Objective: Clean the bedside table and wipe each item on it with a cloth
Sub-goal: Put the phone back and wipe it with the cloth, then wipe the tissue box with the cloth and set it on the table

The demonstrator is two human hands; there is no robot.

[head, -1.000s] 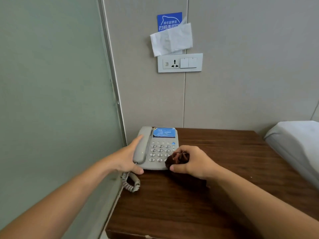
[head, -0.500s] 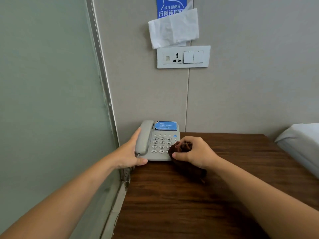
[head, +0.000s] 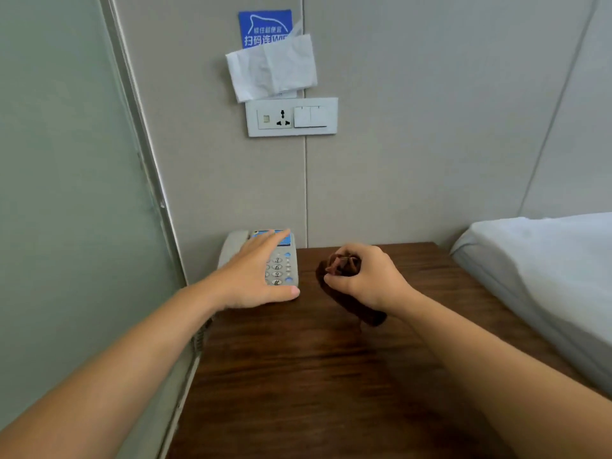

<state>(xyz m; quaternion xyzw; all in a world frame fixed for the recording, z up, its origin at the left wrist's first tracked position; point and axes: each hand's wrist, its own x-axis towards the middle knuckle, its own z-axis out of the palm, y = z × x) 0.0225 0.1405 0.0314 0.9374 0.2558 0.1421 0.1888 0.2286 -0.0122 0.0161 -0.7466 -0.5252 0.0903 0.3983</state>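
Left hand (head: 255,276) flat on telephone (head: 281,265), right hand (head: 364,279) gripping cloth (head: 344,293) just beside

Left hand (head: 255,276) hides most of the telephone (head: 281,266).

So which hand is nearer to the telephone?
Left. The left hand lies flat on the telephone; the right hand grips a cloth beside it.

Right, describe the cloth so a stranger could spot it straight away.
Start at the dark wooden bedside table between the glass wall and the bed. Near its back edge, just right of the grey phone, the right hand grips the cloth. It is a dark brown bunched rag, nearly the table's colour, the only soft thing on the wood.
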